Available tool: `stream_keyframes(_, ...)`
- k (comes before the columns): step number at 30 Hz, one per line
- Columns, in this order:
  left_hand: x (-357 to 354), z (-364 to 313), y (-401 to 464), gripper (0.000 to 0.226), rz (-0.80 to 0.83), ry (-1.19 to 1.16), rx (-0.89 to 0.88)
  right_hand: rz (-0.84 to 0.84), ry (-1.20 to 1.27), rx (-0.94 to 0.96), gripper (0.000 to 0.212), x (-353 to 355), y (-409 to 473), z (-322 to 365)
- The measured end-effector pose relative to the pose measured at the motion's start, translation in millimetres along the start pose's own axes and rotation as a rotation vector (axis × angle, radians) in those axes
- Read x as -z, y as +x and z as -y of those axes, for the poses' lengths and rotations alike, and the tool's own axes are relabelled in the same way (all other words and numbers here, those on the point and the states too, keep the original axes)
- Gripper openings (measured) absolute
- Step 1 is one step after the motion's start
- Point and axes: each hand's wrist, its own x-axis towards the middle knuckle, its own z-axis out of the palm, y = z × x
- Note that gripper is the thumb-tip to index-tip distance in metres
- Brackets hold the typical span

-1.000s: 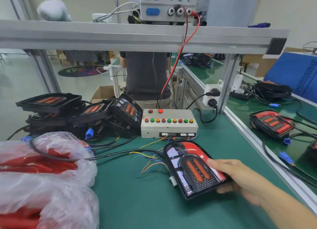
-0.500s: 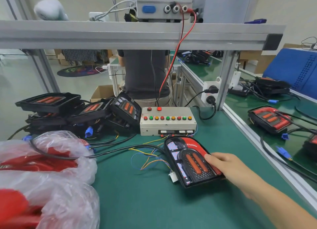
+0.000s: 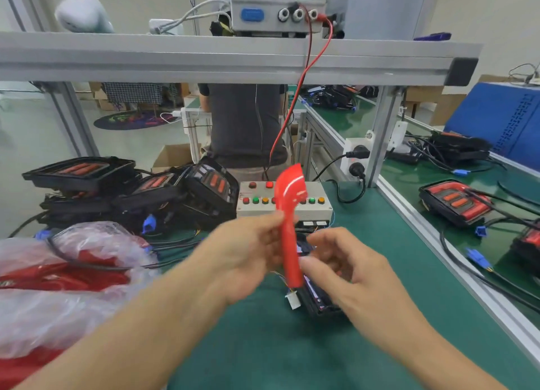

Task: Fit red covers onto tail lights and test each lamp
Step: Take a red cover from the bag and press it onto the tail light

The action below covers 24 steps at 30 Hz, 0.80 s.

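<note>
A red cover (image 3: 289,214) stands almost upright above the green mat, seen edge-on. My left hand (image 3: 248,255) pinches its left side between thumb and fingers. My right hand (image 3: 347,270) is just right of the cover's lower end with fingers curled; its fingertips are close to or touching the cover. Under both hands lies a black tail light (image 3: 317,299) with a white plug, mostly hidden. The test box (image 3: 318,208) with coloured buttons sits behind the cover.
A heap of black tail lights (image 3: 122,191) lies at the left back. Plastic bags with red covers (image 3: 67,272) fill the left front. Another covered lamp (image 3: 453,202) rests on the right bench beyond the aluminium rail (image 3: 438,237). Cables trail around.
My left hand has come into view holding a red cover upright over the tail light. My right hand left the lamp's edge and rose toward the cover.
</note>
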Motion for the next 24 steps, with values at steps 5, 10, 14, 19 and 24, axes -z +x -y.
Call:
stream_keyframes(5,-34.5,26.2,19.6,0.020,-0.083,-0.064,0.051,-0.098,-0.493,0.017,0.031,3.4,-0.6,-8.1)
stream_keyframes(10,-38.4,32.5,26.4,0.021,-0.094,0.136,-0.030,-0.177,-1.072,0.202,0.035,13.9,0.3,-19.2)
stream_keyframes(14,-10.2,15.5,54.8,0.028,-0.367,0.710,-0.251,-0.175,-0.952,0.098,0.027,28.6,1.5,-29.2)
stream_keyframes(19,3.8,17.0,91.1,0.020,-0.135,0.935,0.161,-0.248,-0.971,0.069,0.041,44.7,3.4,-38.2)
stream_keyframes(24,2.6,30.5,107.7,0.022,-0.229,0.628,0.257,-0.122,-0.993,0.051,0.046,37.3,-1.8,-43.2)
